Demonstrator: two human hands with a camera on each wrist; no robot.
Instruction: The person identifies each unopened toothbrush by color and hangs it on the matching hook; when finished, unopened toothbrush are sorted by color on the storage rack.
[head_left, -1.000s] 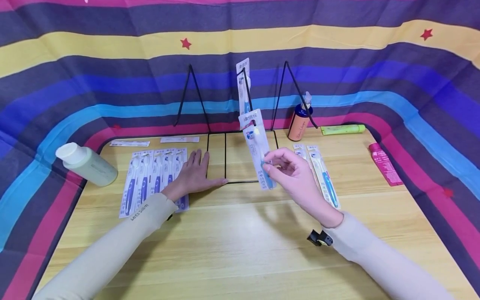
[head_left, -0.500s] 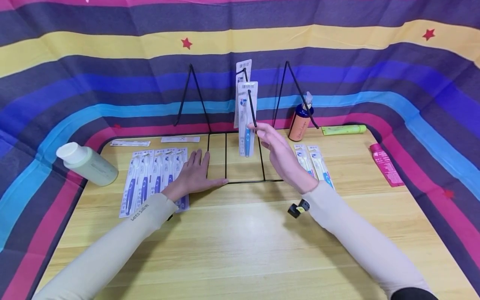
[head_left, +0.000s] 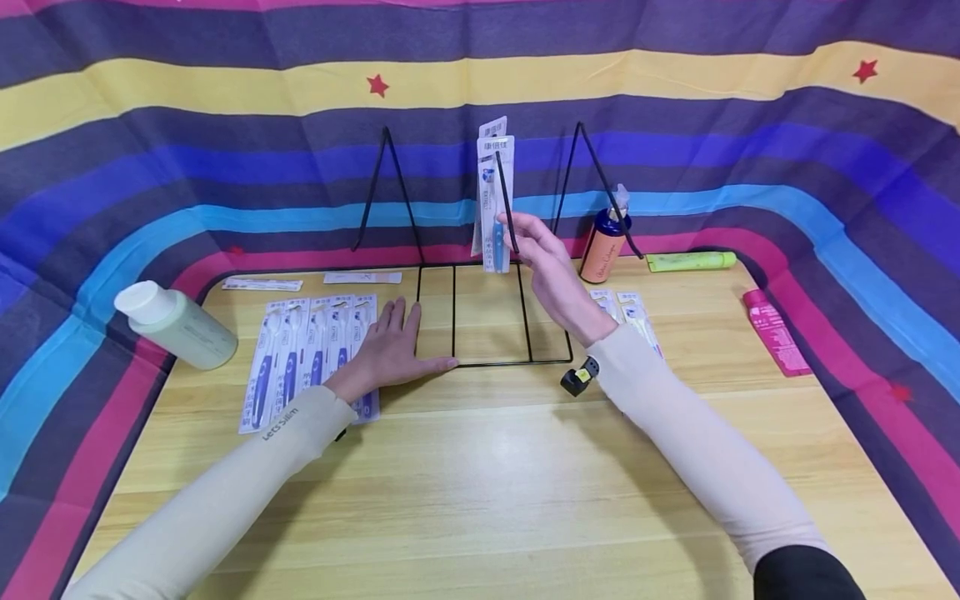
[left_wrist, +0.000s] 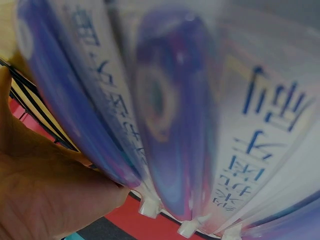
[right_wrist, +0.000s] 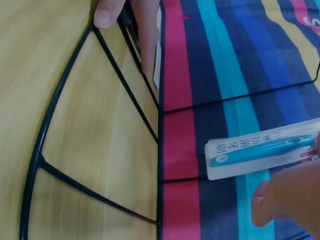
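Observation:
A packaged toothbrush with a blue handle (head_left: 498, 243) hangs on the middle hook of a black wire rack (head_left: 454, 317). Another packaged toothbrush (head_left: 492, 126) hangs behind it, mostly covered. My right hand (head_left: 553, 271) touches the front pack's lower right side with its fingertips; in the right wrist view the thumb (right_wrist: 270, 202) stands apart from the pack (right_wrist: 260, 150). Flat on the table, my left hand (head_left: 390, 350) rests beside the rack's base, its thumb at the front wire. Purple-handled toothbrush packs (head_left: 288, 358) lie in a row at that hand, partly under its wrist.
A pale green bottle (head_left: 180, 327) leans at the left. At the back right are an orange-labelled pump bottle (head_left: 602, 250) and a green tube (head_left: 690, 262). A pink tube (head_left: 776, 333) lies far right. More toothbrush packs (head_left: 633, 310) lie behind the right forearm. Striped cloth surrounds the table.
My right hand has brought the front toothbrush pack onto the middle hook, loosened its pinch, and moved the pack back along the wire towards the rear one. The left hand has stayed put.

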